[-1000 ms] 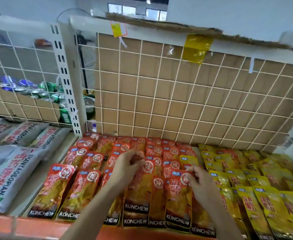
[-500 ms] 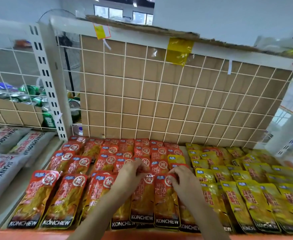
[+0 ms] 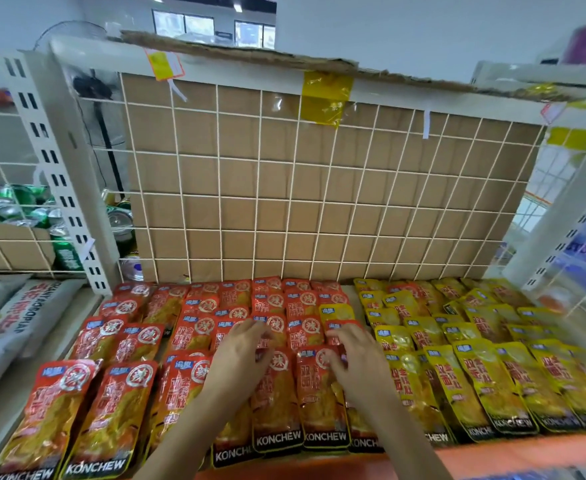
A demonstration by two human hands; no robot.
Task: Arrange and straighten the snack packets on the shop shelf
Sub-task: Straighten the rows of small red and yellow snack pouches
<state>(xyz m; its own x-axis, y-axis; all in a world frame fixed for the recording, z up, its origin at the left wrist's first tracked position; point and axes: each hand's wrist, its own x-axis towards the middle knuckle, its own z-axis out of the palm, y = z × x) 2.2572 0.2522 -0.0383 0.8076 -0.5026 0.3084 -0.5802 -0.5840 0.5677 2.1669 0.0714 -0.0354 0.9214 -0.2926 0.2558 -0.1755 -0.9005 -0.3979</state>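
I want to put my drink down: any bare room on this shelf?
Only a bare strip between the grey sacks and red packets, and a thin gap between red and yellow packets at the back. Elsewhere packets overlap tightly.

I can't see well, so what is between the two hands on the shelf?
In the head view, red snack packets lie flat between the left hand and the right hand; both hands touch them.

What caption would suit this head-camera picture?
Left hand and right hand rest on red snack packets beside yellow packets on a shelf.
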